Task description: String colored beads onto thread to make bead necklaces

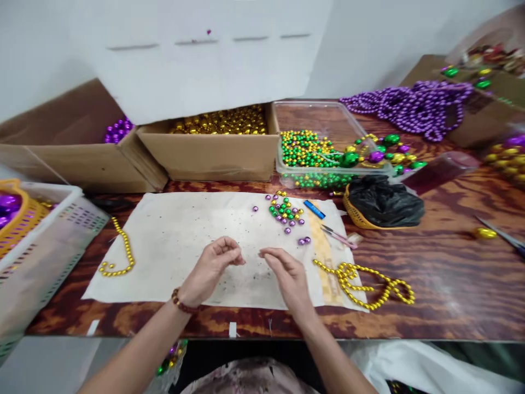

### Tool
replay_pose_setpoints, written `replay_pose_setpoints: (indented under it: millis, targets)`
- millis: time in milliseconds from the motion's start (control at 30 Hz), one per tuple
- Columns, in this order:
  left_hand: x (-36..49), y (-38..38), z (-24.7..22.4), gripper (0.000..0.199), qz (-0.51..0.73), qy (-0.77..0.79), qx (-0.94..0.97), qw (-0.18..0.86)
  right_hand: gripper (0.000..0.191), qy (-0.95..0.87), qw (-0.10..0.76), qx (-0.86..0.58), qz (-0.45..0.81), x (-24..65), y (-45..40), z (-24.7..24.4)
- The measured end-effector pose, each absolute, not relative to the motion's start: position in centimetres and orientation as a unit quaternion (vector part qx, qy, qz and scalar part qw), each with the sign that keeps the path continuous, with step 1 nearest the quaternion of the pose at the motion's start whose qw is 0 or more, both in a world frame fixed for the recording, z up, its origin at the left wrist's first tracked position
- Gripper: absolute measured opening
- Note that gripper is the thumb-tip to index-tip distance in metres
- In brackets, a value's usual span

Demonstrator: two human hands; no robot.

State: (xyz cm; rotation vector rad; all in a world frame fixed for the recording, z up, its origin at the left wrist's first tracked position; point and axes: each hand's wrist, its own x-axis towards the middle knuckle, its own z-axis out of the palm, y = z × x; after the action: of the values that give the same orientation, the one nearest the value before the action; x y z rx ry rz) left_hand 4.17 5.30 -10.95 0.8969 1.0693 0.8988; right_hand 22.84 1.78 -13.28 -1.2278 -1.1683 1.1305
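Note:
Both hands hover over a white cloth (172, 235) on the wooden table. My left hand (219, 262), with a brown bead bracelet at the wrist, has its fingers curled and pressed together; whatever they pinch is too small to make out. A short gap to the right, my right hand (287, 271) has its thumb and fingers brought together, and nothing can be made out between them. Loose purple, green and gold beads (285, 210) lie beyond the right hand. One gold bead strand (129, 251) curves at the cloth's left; another gold strand (381, 295) loops at the right.
Cardboard boxes, one with gold beads (229, 121), stand behind the cloth. Right of them are a clear bin (328, 169) of small beads, purple strands (410, 104) and a basket with a black bag (381, 202). Scissors (338, 236) lie near the right hand; a white crate (53, 257) stands left.

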Motion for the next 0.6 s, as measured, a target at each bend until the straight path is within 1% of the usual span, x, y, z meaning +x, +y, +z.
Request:
replay_pose_setpoints:
  millis: [100, 233, 600]
  targets:
    - [7.0, 3.5, -11.2, 0.023, 0.42, 0.45, 0.31, 0.724, 0.02, -0.368, 0.583, -0.498, 0.527, 20.7, 2.0, -13.5]
    - [8.9, 2.6, -11.6, 0.023, 0.428, 0.439, 0.263, 0.745, 0.022, -0.294, 0.628, -0.498, 0.52, 20.6, 1.9, -13.6]
    - [10.9, 1.9, -12.6, 0.025, 0.41, 0.475, 0.348, 0.697, 0.019, -0.182, 0.658, -0.48, 0.551, 21.8, 3.0, -14.2]
